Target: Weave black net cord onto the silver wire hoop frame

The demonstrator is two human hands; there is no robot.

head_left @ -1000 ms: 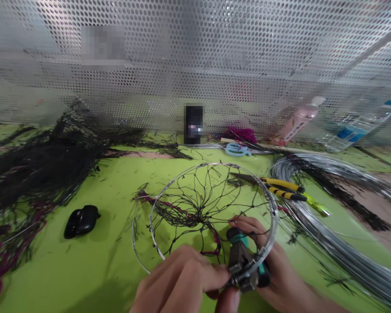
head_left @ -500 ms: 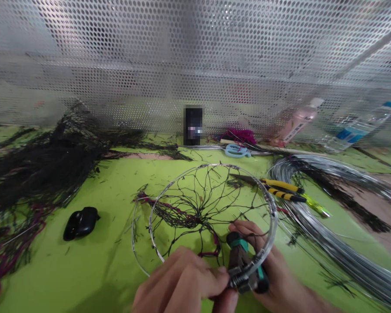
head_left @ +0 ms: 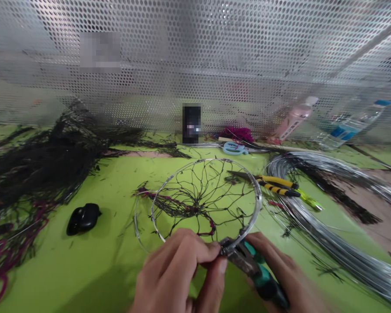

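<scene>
A wire hoop (head_left: 258, 204) is strung with dark knotted netting (head_left: 195, 211) that gathers toward its middle. Between thumb and fingers, my left hand (head_left: 182, 269) pinches the near edge of this hoop. My right hand (head_left: 280, 265) is closed round pliers (head_left: 252, 265) with green and black handles. Their jaws are at the wound wire joint on the hoop, right beside my left fingertips; whether they bite on it I cannot tell. Part of the near rim is hidden behind my left hand.
Yellow-and-black pliers (head_left: 280, 188) lie right of the hoop, by a large coil of wire (head_left: 332, 243). Black netting (head_left: 35, 169) heaps at the left, near a black case (head_left: 84, 218). Light-blue scissors (head_left: 234, 148), a pink bottle (head_left: 291, 121) and a clear bottle (head_left: 352, 126) stand along the perforated screen (head_left: 169, 56).
The green-handled pliers have swung round, from pointing down inside the hoop to reaching its rim from the lower right. The hoop's right side has shifted left, and my left hand has risen slightly.
</scene>
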